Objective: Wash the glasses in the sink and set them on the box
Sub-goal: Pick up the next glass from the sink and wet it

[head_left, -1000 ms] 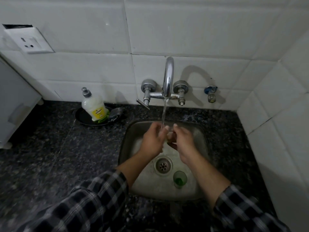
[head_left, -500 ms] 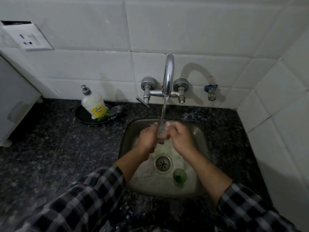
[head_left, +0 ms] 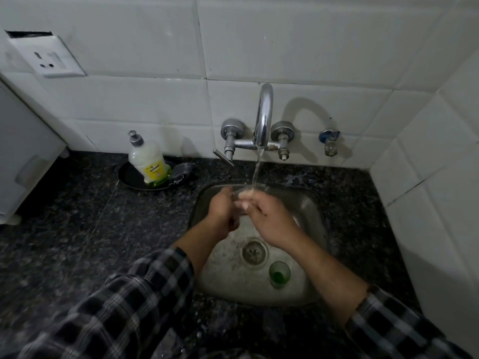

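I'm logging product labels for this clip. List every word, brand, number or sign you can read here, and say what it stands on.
Soap bottle: a yellow label with a round dark logo and small print below it, too blurred to read.
Wall socket: no lettering visible.
Green glass in the sink, tap, tiles: no text.
Nothing in the picture can be quoted.
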